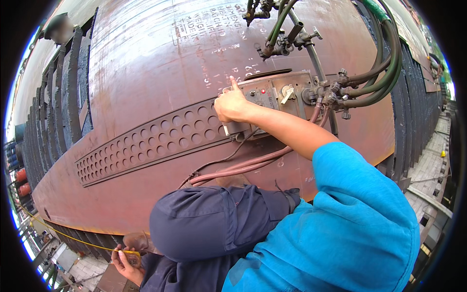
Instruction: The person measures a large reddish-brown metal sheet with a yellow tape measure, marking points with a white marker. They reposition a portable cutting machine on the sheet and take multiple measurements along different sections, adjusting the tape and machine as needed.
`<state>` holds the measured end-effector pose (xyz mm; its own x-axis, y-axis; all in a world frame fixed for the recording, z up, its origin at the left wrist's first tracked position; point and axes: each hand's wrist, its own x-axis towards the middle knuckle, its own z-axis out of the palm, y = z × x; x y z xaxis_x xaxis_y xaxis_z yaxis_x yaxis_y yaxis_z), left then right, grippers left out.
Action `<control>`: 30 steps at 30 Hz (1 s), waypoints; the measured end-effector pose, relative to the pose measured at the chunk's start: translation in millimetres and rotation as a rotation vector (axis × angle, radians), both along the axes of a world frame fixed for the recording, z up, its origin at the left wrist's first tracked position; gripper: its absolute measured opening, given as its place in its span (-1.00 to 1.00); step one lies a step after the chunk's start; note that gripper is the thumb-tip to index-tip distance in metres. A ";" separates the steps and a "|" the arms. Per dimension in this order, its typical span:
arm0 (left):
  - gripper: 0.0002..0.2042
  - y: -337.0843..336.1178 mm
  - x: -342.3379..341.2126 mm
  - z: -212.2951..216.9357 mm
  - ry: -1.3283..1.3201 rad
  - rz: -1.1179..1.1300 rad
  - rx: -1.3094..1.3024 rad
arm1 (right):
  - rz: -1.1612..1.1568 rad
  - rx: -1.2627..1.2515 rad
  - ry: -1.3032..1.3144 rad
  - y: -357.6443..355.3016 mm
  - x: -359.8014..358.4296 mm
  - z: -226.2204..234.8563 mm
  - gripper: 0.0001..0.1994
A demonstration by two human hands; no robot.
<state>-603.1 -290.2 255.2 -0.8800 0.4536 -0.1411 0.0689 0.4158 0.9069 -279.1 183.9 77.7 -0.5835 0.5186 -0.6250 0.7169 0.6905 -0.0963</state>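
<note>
My right hand [231, 104], at the end of a bare forearm from a blue sleeve, closes round the left end of a portable gas cutting machine [265, 100], seemingly on its handle, with one finger sticking up. A red light and knobs show on its panel. The machine stands at the right end of a track [146, 141] with rows of round holes, on a large rusty steel plate [141, 63]. At the lower left, my left hand [127, 266] holds a yellow tape measure [132, 257]. Its blade [73, 238] is out toward the left. My dark trouser leg hides the left forearm.
Torches [277, 46] on a bar reach over the plate. Thick hoses [384, 73] curve at the upper right; reddish hoses [248, 160] lie in front of the machine. Dark slats [58, 97] line the plate's sides. Another person [57, 28] is at the far upper left.
</note>
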 end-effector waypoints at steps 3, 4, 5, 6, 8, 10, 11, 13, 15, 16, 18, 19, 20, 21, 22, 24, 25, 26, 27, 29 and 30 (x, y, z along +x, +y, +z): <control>-0.71 17.4 -33.0 -18.3 0.028 -0.022 -0.007 | -0.014 -0.005 -0.002 2.9 1.7 -3.2 -0.60; -0.70 19.0 -40.9 -21.6 0.027 -0.017 0.001 | 0.002 0.004 0.017 1.7 -2.3 -1.0 -0.60; -0.70 25.1 -46.8 -29.7 0.022 -0.019 0.009 | 0.011 0.012 0.032 1.8 0.2 -1.4 -0.60; -0.71 29.2 -55.3 -39.3 -0.033 -0.028 0.065 | 0.021 0.020 0.047 1.6 2.3 -2.7 -0.60; -0.73 56.1 -78.1 -68.0 -0.050 -0.084 0.024 | -0.033 0.039 0.059 2.0 16.1 -8.6 -0.60; -0.76 71.8 -90.1 -82.1 -0.075 -0.087 -0.027 | -0.058 0.060 0.092 -1.8 14.8 -12.8 -0.61; -0.76 80.3 -94.2 -88.8 -0.084 -0.105 -0.021 | -0.069 0.086 0.128 -5.1 14.0 -15.7 -0.62; -0.77 97.7 -104.3 -108.1 -0.109 -0.141 -0.010 | -0.089 0.140 0.193 -11.9 13.4 -18.1 -0.62; -0.78 113.6 -118.1 -122.6 -0.134 -0.183 -0.031 | -0.123 0.133 0.159 -18.2 11.0 -17.6 -0.63; -0.78 122.8 -121.3 -128.3 -0.141 -0.196 -0.043 | -0.132 0.142 0.139 -20.1 8.5 -18.7 -0.63; -0.81 134.8 -132.1 -143.9 -0.176 -0.214 -0.057 | -0.152 0.168 0.108 -22.0 1.7 -18.7 -0.61; -0.81 138.4 -140.8 -151.7 -0.189 -0.223 -0.067 | -0.172 0.175 0.091 -24.7 -1.2 -15.9 -0.59; -0.82 138.4 -150.0 -158.5 -0.201 -0.230 -0.078 | -0.202 0.184 0.078 -26.6 -4.2 -15.9 -0.53; -0.83 140.9 -155.6 -168.4 -0.218 -0.246 -0.086 | -0.217 0.186 0.051 -28.3 -3.1 -12.6 -0.50; -0.85 146.0 -160.0 -174.4 -0.226 -0.248 -0.103 | -0.232 0.192 0.016 -30.1 -3.0 -10.8 -0.50; -0.85 141.5 -179.5 -192.1 -0.222 -0.247 -0.149 | -0.261 0.188 -0.046 -31.2 -7.5 -7.1 -0.51; -0.85 137.3 -188.3 -201.8 -0.217 -0.239 -0.172 | -0.275 0.181 -0.074 -29.7 -11.2 -5.5 -0.52; -0.84 134.3 -193.2 -208.7 -0.207 -0.217 -0.185 | -0.282 0.179 -0.118 -28.2 -15.2 -6.3 -0.53; -0.83 132.8 -200.2 -214.9 -0.188 -0.259 -0.237 | -0.258 0.204 -0.138 -29.8 -15.1 -9.8 -0.52; -0.82 128.5 -216.3 -222.8 -0.126 -0.311 -0.337 | -0.265 0.266 -0.166 -33.3 -23.6 -10.3 -0.55; -0.81 118.5 -227.9 -232.4 -0.123 -0.328 -0.331 | -0.246 0.309 -0.165 -33.8 -32.6 -13.0 -0.56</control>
<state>-831.0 -171.7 22.9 -0.6654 0.6179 -0.4188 0.1451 0.6574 0.7394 -311.6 150.1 64.7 -0.3241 0.8074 -0.4931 0.8525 0.4752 0.2179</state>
